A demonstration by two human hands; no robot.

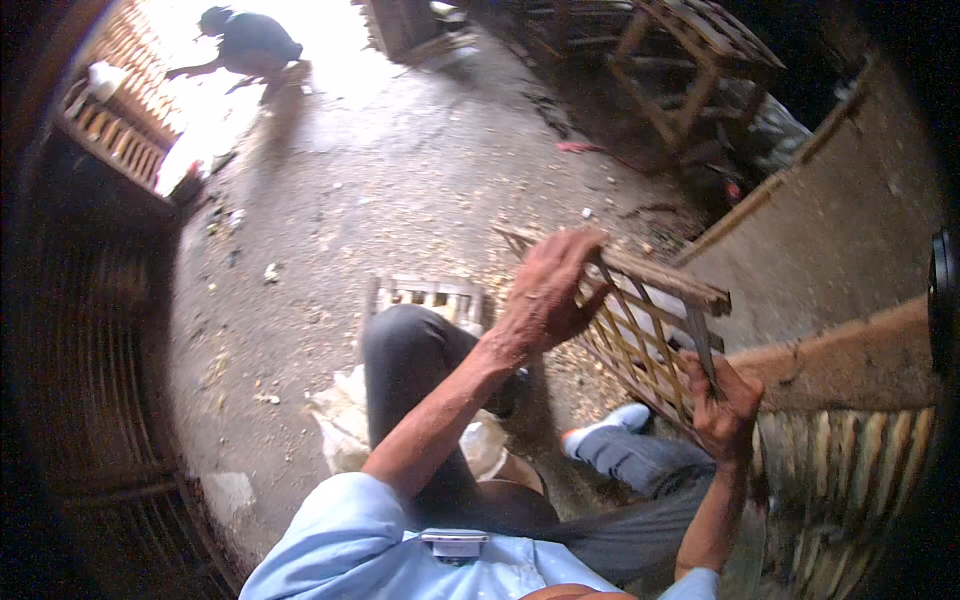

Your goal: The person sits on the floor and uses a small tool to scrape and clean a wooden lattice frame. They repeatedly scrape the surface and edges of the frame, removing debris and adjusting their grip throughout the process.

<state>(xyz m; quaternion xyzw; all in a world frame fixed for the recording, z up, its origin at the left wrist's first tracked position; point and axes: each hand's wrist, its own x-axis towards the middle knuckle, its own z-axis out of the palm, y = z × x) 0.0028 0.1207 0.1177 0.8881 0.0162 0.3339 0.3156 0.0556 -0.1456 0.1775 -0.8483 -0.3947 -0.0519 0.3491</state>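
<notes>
A bamboo lattice frame (635, 335) with thick wooden bars stands tilted above the floor, right of my bent knee. My left hand (558, 290) is closed over its top wooden bar, with the fingers curled down toward the lattice. At the frame's near right end, my right hand (722, 408) is closed around the lower part of a flat dark strip (700, 345). That strip rises toward the end of the top bar. Whether it is a slat of the frame or a separate blade, I cannot tell. The frame's lower edge is partly hidden by my right hand.
A small slatted wooden piece (430, 292) lies beyond my knee, and a pale plastic sack (345, 420) beside my leg. Wood chips litter the floor (300, 330). Corrugated sheeting (850, 470) stands at right, a wooden rack (690, 70) farther back. Another person (255, 45) crouches at far left.
</notes>
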